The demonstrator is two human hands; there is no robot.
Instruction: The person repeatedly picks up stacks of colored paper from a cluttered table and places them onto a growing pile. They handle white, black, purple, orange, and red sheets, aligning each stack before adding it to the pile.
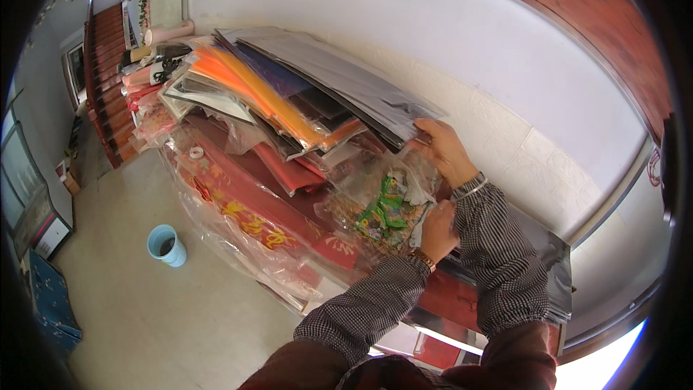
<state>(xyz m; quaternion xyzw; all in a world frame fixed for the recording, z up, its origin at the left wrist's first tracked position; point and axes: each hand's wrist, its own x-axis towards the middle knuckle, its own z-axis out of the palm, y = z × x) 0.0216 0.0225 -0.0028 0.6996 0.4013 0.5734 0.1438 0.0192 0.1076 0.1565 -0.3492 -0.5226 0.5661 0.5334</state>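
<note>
My right hand [445,151] grips the near corner of a stack of grey plastic-wrapped sheets [335,76] lying against the wall. Below it, my left hand [438,231] has curled fingers at the edge of a clear plastic bag with green printed packets [385,208]; whether it holds the bag, I cannot tell. Orange sheets in clear sleeves [260,97] lie left of the grey stack. Nearer the table's front are a folded red sheet [287,168] and a long red covering with gold characters [233,200], partly under clear plastic film. A small white tape roll [196,153] rests on it.
A light blue bin [167,246] stands on the floor to the left. Rolls and bags crowd the table's far end, near a pale pink cylinder [169,32]. Dark glossy sheets [557,271] lie at the right, beside my right forearm. A red staircase [111,81] rises beyond.
</note>
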